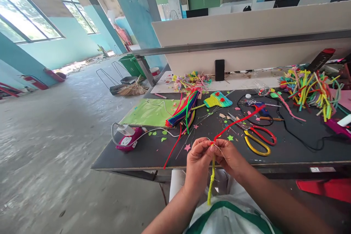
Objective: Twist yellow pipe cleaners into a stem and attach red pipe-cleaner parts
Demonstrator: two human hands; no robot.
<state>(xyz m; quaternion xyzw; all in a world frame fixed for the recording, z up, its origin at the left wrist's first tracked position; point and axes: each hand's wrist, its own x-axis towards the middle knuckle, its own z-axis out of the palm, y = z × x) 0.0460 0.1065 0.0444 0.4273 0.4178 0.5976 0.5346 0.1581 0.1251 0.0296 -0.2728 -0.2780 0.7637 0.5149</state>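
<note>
At the table's front edge, my left hand [200, 153] and my right hand [227, 153] meet, fingertips pinched together. Between them they grip a red pipe cleaner [233, 122], whose free end sticks up to the right. A yellow-green twisted stem [211, 182] hangs below the fingers toward my lap. A thin pale wire or thread loops around the fingertips; the exact join is hidden by them. Just right of my hands lie scissors [253, 135] with one red and one yellow handle. Beyond my left hand sits a bundle of colored pipe cleaners [183, 111].
A yellow-and-blue woven piece [218, 99] lies behind the hands, near a standing phone [219, 70]. Pipe cleaner scraps [311, 89] heap at right. A blue glue gun [261, 110] trails a black cord. At left are a green sheet [149, 112] and a magenta power strip [128, 142].
</note>
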